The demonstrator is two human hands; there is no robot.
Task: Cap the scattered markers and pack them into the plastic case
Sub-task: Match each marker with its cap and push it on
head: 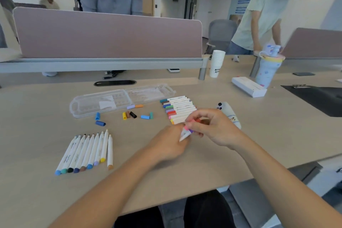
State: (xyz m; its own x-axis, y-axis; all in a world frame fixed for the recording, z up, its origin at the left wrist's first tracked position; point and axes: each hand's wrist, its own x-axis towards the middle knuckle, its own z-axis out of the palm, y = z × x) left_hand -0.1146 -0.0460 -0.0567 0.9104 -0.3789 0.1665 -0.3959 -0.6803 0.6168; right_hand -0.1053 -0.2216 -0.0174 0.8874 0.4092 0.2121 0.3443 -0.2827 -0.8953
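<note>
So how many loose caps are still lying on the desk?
9, though hands may hide more: two dark blue near the case, lilac and orange by its edge, yellow, brown, black, light blue, teal mid-desk.

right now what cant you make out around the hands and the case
- Head view: the marker between the left hand and right hand is blurred and covered by fingers; capped or not, unclear.
- The clear plastic case looks empty, but glare hides detail.
- Writing on the marker barrels is too small.

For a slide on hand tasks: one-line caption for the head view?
Both hands, left hand and right hand, work on a marker beside the open, empty plastic case.
</note>
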